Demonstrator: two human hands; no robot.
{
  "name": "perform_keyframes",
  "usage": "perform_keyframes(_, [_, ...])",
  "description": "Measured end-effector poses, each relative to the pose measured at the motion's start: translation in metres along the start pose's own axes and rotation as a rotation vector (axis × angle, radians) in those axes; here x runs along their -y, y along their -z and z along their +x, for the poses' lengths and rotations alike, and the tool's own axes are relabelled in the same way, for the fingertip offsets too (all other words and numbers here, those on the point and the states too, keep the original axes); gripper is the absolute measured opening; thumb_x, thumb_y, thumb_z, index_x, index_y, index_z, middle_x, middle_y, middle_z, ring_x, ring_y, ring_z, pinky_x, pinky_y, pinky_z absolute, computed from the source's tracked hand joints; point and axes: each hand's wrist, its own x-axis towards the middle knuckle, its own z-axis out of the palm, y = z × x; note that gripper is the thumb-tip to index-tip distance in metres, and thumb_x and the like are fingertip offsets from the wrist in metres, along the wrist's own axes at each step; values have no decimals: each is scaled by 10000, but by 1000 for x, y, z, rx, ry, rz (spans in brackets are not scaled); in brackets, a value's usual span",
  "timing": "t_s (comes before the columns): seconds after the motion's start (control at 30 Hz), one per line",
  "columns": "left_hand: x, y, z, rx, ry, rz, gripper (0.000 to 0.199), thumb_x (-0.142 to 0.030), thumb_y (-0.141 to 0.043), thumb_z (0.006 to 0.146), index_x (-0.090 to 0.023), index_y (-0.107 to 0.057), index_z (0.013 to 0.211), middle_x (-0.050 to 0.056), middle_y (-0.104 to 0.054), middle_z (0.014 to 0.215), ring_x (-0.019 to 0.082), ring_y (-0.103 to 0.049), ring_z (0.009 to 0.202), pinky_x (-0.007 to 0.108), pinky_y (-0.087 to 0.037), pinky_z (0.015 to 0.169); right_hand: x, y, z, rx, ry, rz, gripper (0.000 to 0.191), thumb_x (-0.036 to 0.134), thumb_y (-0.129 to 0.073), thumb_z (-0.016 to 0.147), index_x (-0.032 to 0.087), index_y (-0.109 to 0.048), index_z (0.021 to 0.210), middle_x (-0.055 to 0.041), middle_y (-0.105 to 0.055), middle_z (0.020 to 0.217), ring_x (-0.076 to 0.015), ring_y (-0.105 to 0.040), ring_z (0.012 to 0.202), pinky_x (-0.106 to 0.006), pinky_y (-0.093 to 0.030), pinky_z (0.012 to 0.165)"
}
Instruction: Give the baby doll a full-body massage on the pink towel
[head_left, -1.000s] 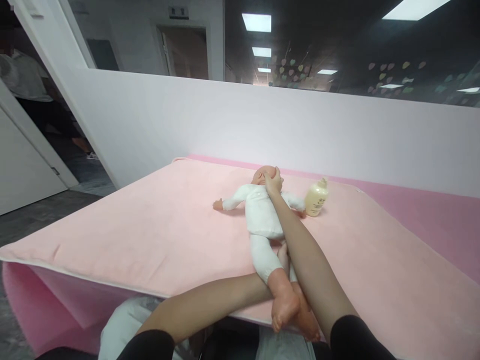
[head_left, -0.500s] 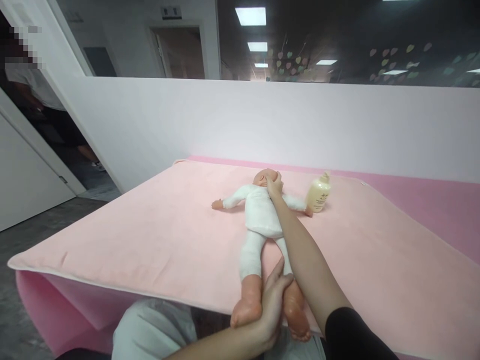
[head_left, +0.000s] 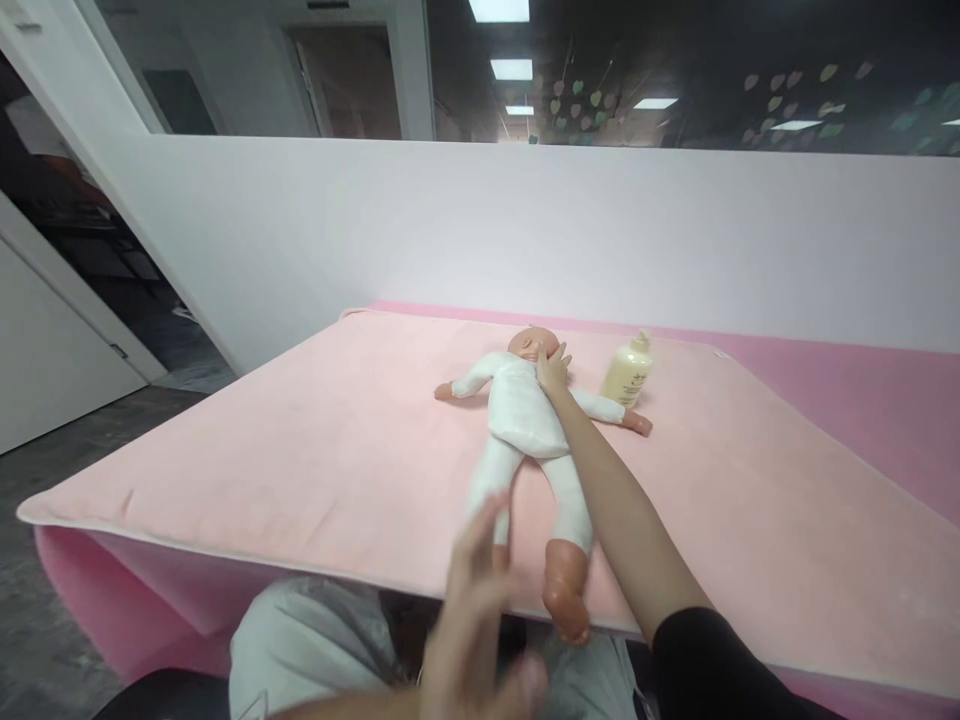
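Observation:
A baby doll [head_left: 525,405] in a white suit lies on its back on a pink padded mat [head_left: 300,430], arms spread and feet toward me. My right hand [head_left: 553,368] cups the side of the doll's face and neck, thumb and fingers around the jaw; part of the cheek is hidden. My right forearm lies over the doll's side. Nearer to me, my left hand [head_left: 476,620] is raised and smeared by motion. Its fingers are apart with nothing in them, and it covers one of the doll's feet. A pale yellow pump bottle [head_left: 628,372] stands beside the doll's outstretched arm.
A white wall [head_left: 480,230] with a window [head_left: 675,75] above it rises behind the mat. To the left is a doorway with a white door [head_left: 60,340]. My knees [head_left: 307,640] are at the mat's front edge.
My left hand has let go of the doll's lower leg and moved up toward me, opening. The doll's legs and arm have shifted a little. My right hand stays at its face.

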Motion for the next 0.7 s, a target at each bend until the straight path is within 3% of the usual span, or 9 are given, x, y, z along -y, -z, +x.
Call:
perform_keyframes(0.07, [-9, 7, 64, -131, -340, 281, 546, -520, -467, 797, -390, -476, 1327, -72, -308, 1500, 307, -215, 1409, 545, -303, 1103, -5, 6, -8, 16, 45, -72, 766, 586, -334, 877, 104, -185, 1454, -295, -239, 1429, -394, -392, 1245, -581, -274, 996])
perform_keyframes(0.13, [-4, 13, 136, -146, -507, 536, 467, -457, -379, 887, -287, -503, 1304, -13, -282, 1518, 283, -184, 1419, 519, -247, 1128, -15, 16, -16, 72, 152, -142, 707, 555, -335, 886, 85, -274, 1412, -282, -359, 1368, -375, -426, 1218, -553, -296, 996])
perform_keyframes(0.2, [16, 21, 197, -98, -523, 794, 441, -418, -362, 916, -250, -499, 1301, 21, -288, 1518, 263, -176, 1421, 496, -187, 1148, -28, 29, -24, 138, 298, -179, 601, 510, -321, 901, 100, -390, 1336, -230, -484, 1278, -330, -464, 1187, -492, -335, 993])
perform_keyframes(0.27, [45, 31, 237, -15, -417, 1034, 448, -407, -372, 922, -238, -478, 1324, 50, -285, 1520, 286, -162, 1423, 545, -87, 1146, -43, 44, -32, 169, 433, -202, 498, 450, -302, 914, 125, -481, 1245, -179, -562, 1195, -287, -498, 1149, -440, -364, 984])
perform_keyframes(0.33, [73, 41, 255, 18, -299, 1145, 453, -396, -363, 929, -243, -458, 1345, 55, -275, 1525, 289, -146, 1427, 564, -69, 1135, -56, 57, -38, 176, 532, -243, 435, 399, -304, 911, 134, -538, 1165, -158, -594, 1150, -267, -520, 1114, -419, -375, 983])
perform_keyframes(0.43, [98, 53, 256, 30, -214, 1152, 481, -432, -320, 939, -276, -400, 1387, 42, -263, 1531, 258, -192, 1419, 529, -127, 1133, -69, 70, -45, 174, 618, -284, 383, 350, -317, 898, 142, -584, 1078, -144, -614, 1114, -255, -537, 1081, -413, -384, 986])
perform_keyframes(0.6, [103, 60, 247, 9, -204, 1158, 508, -463, -246, 952, -279, -359, 1412, 42, -306, 1513, 214, -239, 1406, 472, -155, 1137, -74, 73, -56, 16, 672, -238, 369, 286, -300, 881, 146, -605, 1036, -154, -600, 1152, -256, -506, 1148, -437, -347, 1031])
perform_keyframes(0.7, [106, 63, 247, 1, -192, 1158, 519, -474, -226, 954, -279, -346, 1420, 46, -306, 1513, 208, -236, 1408, 467, -148, 1139, -74, 78, -64, -17, 695, -260, 346, 278, -316, 873, 166, -625, 979, -137, -638, 1040, -267, -556, 1039, -427, -397, 959])
